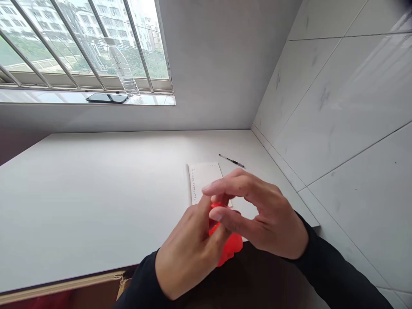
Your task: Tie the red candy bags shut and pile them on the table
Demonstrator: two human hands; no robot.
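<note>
A thin, crumpled red piece that looks like plastic (pixel 232 248) is between my hands, over the table's front edge. My left hand (pixel 193 244) is closed on its upper part, with fingers and thumb pinched around it. Curved over the top from the right, my right hand (pixel 257 210) has its thumb across the front of the red piece and its index finger by the left fingertips. A gap shows between that thumb and index finger. The hands hide much of the red piece, and some right fingertips are out of sight behind it.
A white notebook or sheet (pixel 204 176) lies on the white table (pixel 96 193) beyond my hands, with a black pen (pixel 231 160) nearby. The barred window's sill bears a phone (pixel 107 98) and a clear water bottle (pixel 124 71). A tiled wall (pixel 341 98) stands right; cardboard (pixel 96 285) is below front left.
</note>
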